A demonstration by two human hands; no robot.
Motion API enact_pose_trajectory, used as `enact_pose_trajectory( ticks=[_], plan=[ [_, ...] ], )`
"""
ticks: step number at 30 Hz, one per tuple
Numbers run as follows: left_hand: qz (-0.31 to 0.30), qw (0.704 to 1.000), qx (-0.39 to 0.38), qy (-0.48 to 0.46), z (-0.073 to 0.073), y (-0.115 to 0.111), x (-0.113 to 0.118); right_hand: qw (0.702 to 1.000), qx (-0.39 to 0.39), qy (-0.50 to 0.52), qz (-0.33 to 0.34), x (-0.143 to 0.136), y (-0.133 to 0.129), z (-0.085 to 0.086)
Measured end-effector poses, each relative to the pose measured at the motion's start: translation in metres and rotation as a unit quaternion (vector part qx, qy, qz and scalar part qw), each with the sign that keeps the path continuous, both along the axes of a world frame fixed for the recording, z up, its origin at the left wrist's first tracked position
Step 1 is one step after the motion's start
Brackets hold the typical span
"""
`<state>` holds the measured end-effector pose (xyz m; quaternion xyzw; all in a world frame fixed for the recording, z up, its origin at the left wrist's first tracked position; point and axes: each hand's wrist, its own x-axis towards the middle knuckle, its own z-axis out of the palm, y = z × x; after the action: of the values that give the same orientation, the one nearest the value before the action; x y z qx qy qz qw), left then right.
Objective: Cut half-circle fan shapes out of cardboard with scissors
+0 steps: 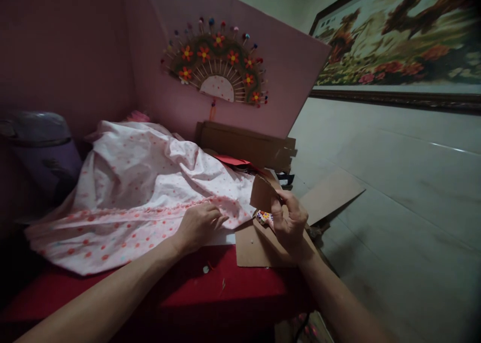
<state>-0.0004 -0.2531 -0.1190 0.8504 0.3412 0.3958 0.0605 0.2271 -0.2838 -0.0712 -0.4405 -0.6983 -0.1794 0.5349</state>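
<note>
My right hand [291, 220] grips a small brown cardboard piece [263, 192] between thumb and fingers, holding it upright. Beneath this hand lies a larger flat cardboard sheet [250, 247], with a small item patterned in colourful flowers [265, 216] partly hidden behind the fingers. My left hand [199, 225] hovers at, or rests on, the near edge of a white cloth with pink and red dots [143, 167]. Its fingers are loosely bent and somewhat apart, and I see nothing held in them.
A red-covered table [188, 288] carries the cloth and cardboard. Behind stand a brown cardboard box [240, 142] and a pink panel with a flower-decorated fan [218, 62]. A purple container [48, 152] is at left. Another board [330, 197] leans by the tiled wall, below a framed picture [406, 47].
</note>
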Motion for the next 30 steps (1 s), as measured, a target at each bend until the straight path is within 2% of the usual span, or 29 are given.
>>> enact_pose_trajectory(
  ticks=[2,6,8,12,14,16,19,22,24,26,28,30],
  plan=[
    [-0.020,0.999,0.018,0.033,-0.005,0.001,0.001,0.999,-0.012,0.038,-0.001,-0.004,-0.001,0.001],
    [-0.078,0.983,0.050,0.159,-0.016,-0.004,0.005,0.988,-0.060,0.137,0.025,-0.010,-0.002,0.003],
    [-0.063,0.980,0.046,0.182,-0.017,-0.006,0.004,0.979,-0.069,0.189,0.040,-0.011,-0.002,0.004],
    [0.024,0.993,0.024,0.112,-0.010,-0.002,-0.003,0.957,-0.082,0.271,0.067,-0.009,-0.003,0.006],
    [0.035,0.994,0.025,0.097,-0.006,-0.001,-0.003,0.948,-0.103,0.292,0.079,-0.007,-0.003,0.007],
    [0.032,0.990,0.035,0.133,-0.002,-0.004,0.002,0.943,-0.125,0.296,0.086,-0.006,-0.003,0.007],
    [0.044,0.973,0.066,0.215,0.003,-0.010,0.020,0.953,-0.146,0.255,0.081,-0.010,-0.006,0.004],
    [0.064,0.967,0.075,0.237,0.004,-0.009,0.041,0.970,-0.156,0.173,0.068,-0.017,-0.018,-0.002],
    [0.064,0.967,0.065,0.239,0.001,-0.004,0.052,0.987,-0.111,0.106,0.057,-0.022,-0.032,-0.006],
    [0.057,0.965,0.060,0.248,-0.004,0.004,0.060,0.998,-0.016,0.032,0.060,-0.026,-0.048,-0.008],
    [0.060,0.964,0.065,0.250,-0.011,0.012,0.065,0.993,0.033,-0.050,0.105,-0.027,-0.062,-0.009],
    [0.075,0.963,0.074,0.247,-0.016,0.019,0.067,0.986,0.039,-0.099,0.131,-0.028,-0.070,-0.009]
  ],
)
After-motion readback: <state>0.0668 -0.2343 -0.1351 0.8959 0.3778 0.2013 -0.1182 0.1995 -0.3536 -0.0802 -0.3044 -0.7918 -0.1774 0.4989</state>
